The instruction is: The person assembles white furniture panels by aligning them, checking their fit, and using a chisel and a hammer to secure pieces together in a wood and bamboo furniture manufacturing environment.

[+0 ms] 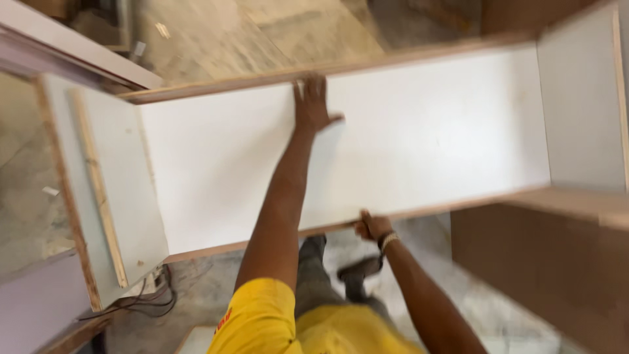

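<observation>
A long white laminated board (426, 137) with raw wood edges lies across the view, joined to upright end panels at both ends like an open cabinet carcass. My left hand (312, 105) reaches over the board, palm down, thumb spread to the right, fingers hooked at its far wooden edge. At the near edge my right hand (372, 227), a band on its wrist, grips the board from below. My yellow shirt fills the bottom of the view.
The left end panel (124, 183) carries a wooden batten (98, 190). The right end panel (580, 98) stands at the far right, with a brown board face (544, 262) below it. Dark cables (147, 303) lie on the marble floor (216, 33).
</observation>
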